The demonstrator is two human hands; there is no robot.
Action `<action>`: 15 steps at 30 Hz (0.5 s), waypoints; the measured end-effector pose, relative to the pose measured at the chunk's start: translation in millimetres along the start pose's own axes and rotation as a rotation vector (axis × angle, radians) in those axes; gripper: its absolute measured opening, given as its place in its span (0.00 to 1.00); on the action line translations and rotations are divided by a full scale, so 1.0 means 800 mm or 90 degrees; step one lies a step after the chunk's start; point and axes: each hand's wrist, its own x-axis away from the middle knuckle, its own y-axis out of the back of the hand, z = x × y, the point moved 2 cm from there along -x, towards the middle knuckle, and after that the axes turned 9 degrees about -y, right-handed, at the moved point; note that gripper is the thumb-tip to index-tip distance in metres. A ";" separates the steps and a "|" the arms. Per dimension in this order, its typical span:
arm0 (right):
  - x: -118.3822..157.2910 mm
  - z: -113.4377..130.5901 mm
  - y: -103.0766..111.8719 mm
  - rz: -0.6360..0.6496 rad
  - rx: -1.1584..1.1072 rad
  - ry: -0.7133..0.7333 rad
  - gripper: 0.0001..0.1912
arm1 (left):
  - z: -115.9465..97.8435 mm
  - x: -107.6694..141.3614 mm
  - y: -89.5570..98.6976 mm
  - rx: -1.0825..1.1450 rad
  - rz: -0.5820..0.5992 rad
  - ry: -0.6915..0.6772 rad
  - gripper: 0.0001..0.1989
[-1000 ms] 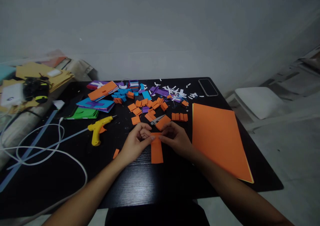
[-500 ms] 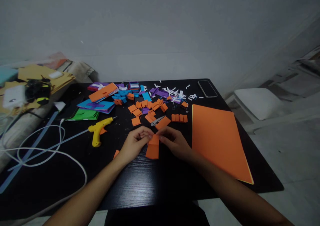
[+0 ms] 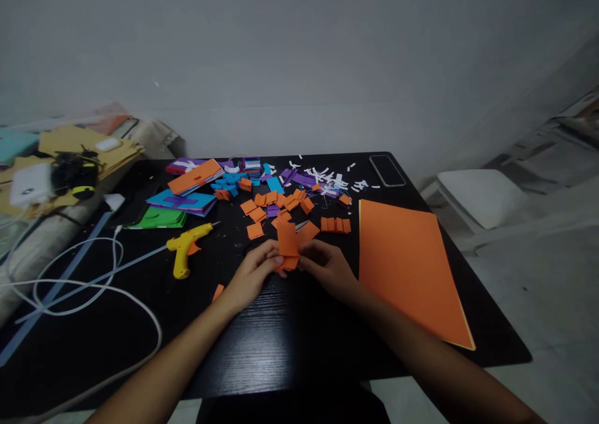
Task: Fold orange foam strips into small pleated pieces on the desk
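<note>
Between my two hands is a creased strip of orange paper (image 3: 287, 240), its longer part standing up and a short folded part at the bottom. My left hand (image 3: 255, 271) pinches its lower left edge between thumb and fingers. At the lower right edge, my right hand (image 3: 327, 268) has its thumb and fingers closed on the same strip. Just behind the strip lie a flat orange paper piece (image 3: 307, 231) and scissors (image 3: 302, 225), mostly covered. Beyond them several small folded orange pieces (image 3: 257, 215) are scattered, with a row of folded orange pieces (image 3: 336, 225) to the right.
A yellow glue gun (image 3: 182, 252) lies left of my hands, near a looped white cable (image 3: 140, 299). Large orange sheets (image 3: 407, 261) lie on the right. Paper scraps (image 3: 327, 177), a phone (image 3: 387, 170) and stacked coloured paper (image 3: 182, 200) are at the back.
The orange strip's long part hung toward me and now stands up, away from me, covering most of the scissors. Both hands stay at its edges.
</note>
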 end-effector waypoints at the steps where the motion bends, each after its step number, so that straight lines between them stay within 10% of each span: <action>1: 0.000 -0.001 0.000 -0.004 0.008 0.007 0.08 | -0.001 0.000 -0.001 -0.004 0.003 -0.004 0.10; 15: 0.003 0.003 0.002 -0.067 0.071 0.045 0.07 | 0.003 0.001 -0.002 -0.022 -0.044 0.009 0.16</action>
